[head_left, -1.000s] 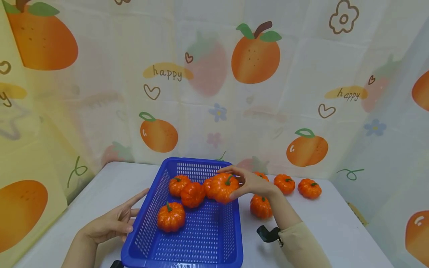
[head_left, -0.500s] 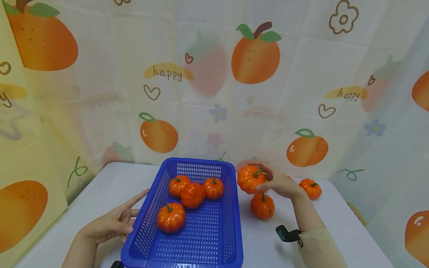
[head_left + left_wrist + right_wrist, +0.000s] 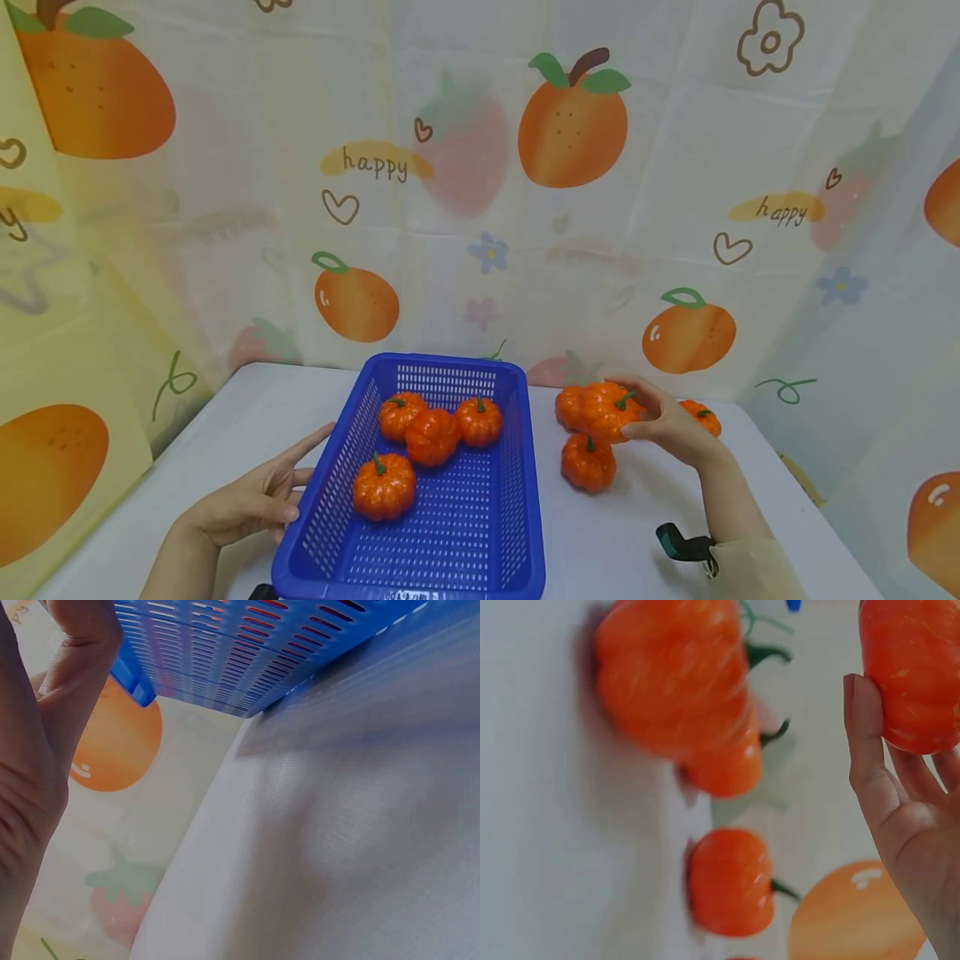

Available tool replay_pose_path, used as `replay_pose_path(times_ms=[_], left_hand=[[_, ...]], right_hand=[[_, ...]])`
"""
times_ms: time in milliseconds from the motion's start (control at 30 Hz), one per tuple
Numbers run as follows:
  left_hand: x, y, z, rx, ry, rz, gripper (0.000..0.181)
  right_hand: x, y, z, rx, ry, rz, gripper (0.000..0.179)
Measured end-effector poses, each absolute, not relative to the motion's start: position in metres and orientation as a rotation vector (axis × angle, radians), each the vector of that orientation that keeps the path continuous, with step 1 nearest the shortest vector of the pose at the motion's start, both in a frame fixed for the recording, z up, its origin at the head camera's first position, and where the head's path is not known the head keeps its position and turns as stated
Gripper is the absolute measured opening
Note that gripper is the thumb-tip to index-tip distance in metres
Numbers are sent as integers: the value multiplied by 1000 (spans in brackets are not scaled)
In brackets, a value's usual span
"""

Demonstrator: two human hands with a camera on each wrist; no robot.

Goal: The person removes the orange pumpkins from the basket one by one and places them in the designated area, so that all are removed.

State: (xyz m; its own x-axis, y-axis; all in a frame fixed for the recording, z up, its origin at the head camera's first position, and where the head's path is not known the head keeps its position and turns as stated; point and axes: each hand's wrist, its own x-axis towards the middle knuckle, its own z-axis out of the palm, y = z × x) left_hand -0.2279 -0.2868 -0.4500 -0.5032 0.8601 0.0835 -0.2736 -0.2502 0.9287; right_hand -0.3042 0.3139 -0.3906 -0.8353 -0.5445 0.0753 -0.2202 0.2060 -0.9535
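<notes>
My right hand holds a small orange pumpkin over the right side of the table, fingers and thumb on its sides. The right wrist view shows this pumpkin raised off the table. Below and left of it stand two more pumpkins, one at the back and one nearer. My left hand rests at the left wall of a blue plastic basket, index finger stretched along the rim and thumb near the edge. Several pumpkins, among them a front one, lie in the basket.
Another pumpkin stands at the back right, partly behind my right hand. The white table ends at a fruit-printed cloth behind and at both sides. A black camera mount sticks out from my right wrist.
My right hand has carried its pumpkin rightward from over the basket to above the table pumpkins. The left hand, the basket and the pumpkins in it have stayed put.
</notes>
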Motion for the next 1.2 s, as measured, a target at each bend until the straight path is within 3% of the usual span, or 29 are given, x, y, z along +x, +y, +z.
replay_pose_path(times_ms=[300,533,1200], left_hand=[[-229,-287,-451,787,1198,1847,88],[-229,-287,-452,796,1192,1843,88],[-231,-289,-455,795,1215,1839,90]], right_hand=[[-295,346,-411,-517,2241,-1691,62],[-286,361,-417,-266,2318,-1616,70],[-284,380,-441,-145,2350,-1496,79]])
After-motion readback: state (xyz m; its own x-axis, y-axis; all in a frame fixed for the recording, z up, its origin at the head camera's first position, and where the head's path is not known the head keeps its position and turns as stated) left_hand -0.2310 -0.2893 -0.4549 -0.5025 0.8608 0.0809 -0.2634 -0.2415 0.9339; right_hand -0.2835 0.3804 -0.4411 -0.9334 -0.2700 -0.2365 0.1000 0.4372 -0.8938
